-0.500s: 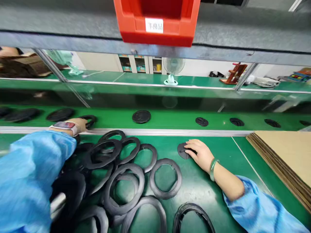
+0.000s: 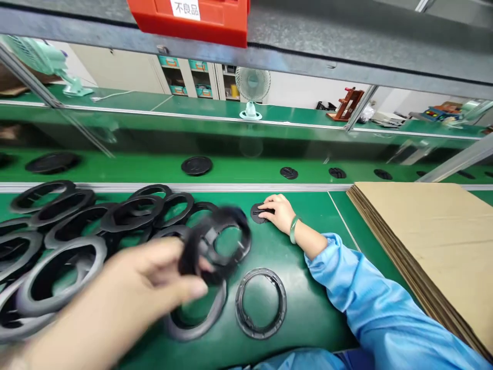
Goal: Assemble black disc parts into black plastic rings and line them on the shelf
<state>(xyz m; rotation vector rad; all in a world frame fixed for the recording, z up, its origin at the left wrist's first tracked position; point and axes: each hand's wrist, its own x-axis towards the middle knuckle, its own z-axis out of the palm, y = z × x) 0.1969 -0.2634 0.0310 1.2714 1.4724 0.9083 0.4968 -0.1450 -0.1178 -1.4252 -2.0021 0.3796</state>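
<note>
1. Head view: your left hand [image 2: 127, 288] pinches a black ring [image 2: 215, 244] (blurred) above the green table [image 2: 316, 308], beside a heap of rings [image 2: 57, 241].
2. Your right hand [image 2: 280, 211] lies flat, fingers pressed on a small black disc [image 2: 257, 213], near the cardboard stack [image 2: 423, 231].
3. One loose ring [image 2: 261, 303] lies flat between your arms.

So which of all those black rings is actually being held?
The blurred black ring pinched in the left hand, lifted above the table. The other rings lie flat, untouched.
</note>
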